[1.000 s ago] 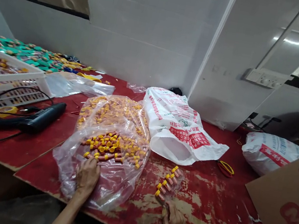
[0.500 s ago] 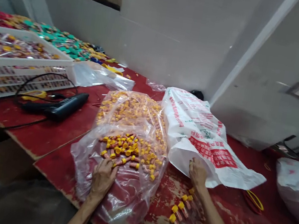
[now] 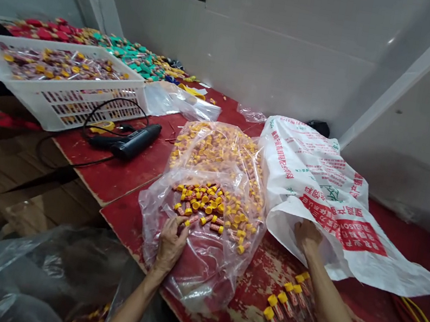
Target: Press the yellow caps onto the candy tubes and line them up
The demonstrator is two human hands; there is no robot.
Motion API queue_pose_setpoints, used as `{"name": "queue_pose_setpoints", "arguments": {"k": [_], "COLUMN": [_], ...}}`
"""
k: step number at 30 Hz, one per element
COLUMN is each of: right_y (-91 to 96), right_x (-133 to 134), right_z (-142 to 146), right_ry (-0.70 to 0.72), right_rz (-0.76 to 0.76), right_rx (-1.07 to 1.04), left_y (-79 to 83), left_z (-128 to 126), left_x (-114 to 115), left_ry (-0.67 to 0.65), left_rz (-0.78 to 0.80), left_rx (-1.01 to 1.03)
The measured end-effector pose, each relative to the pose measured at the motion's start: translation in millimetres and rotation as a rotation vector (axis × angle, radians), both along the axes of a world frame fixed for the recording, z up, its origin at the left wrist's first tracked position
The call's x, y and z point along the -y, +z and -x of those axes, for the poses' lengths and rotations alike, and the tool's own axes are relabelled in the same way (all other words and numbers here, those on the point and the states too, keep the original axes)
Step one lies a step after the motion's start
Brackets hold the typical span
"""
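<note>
got left fingers (image 3: 175,222) on yellow-capped tube (image 3: 194,220), can't tell if pinching | slants off forward-right, nearer left | right hand (image 3: 307,235) in white sack (image 3: 312,172), grip unclear too

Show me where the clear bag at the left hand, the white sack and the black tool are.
Clear bag (image 3: 201,277), head view: bare plastic at its near end.
White sack (image 3: 306,168), head view: printed upper face.
Black tool (image 3: 136,141), head view: its thick barrel.
</note>
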State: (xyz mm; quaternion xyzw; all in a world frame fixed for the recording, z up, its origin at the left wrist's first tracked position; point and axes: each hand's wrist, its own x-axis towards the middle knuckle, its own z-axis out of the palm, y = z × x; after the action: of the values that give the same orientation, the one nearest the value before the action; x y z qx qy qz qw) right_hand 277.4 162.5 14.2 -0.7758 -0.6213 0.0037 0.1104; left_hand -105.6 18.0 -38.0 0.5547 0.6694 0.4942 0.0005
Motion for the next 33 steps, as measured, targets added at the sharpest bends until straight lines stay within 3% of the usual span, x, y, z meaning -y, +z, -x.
{"name": "queue_pose_setpoints", "arguments": {"k": [3, 6, 10, 14, 20, 24, 33], "right_y": [13.2, 22.5, 26.9, 32.8, 39.0, 32.6, 27.1], "right_x": [45, 106, 184, 233, 260, 268, 281], "right_z": [-4, -5, 4, 15, 18, 17, 12], "right_ry": [0.019, 0.09, 0.163, 0.189, 0.351, 0.381, 0.302], "right_rz": [-0.081, -0.109, -0.109, -0.031, -0.026, 0.028, 0.057], "right_rx": [-0.116, -0.295, -0.886, -1.155, -1.101, -1.081, -1.183], "left_y": [14.5, 34.3, 58.6, 68.0, 63.1, 61.3, 59.5], "left_z": [-5, -28, -85, -138, -169, -180, -182], "left_x": [12, 32, 65, 89, 105, 111, 118], "left_ry": [0.029, 0.031, -0.314, -0.526, -0.67, -0.666, -0.757], "left_rz": [-0.074, -0.117, 0.063, 0.218, 0.352, 0.382, 0.547], "left_rx": [0.074, 0.275, 0.752, 0.875, 1.046, 1.181, 1.009]}}
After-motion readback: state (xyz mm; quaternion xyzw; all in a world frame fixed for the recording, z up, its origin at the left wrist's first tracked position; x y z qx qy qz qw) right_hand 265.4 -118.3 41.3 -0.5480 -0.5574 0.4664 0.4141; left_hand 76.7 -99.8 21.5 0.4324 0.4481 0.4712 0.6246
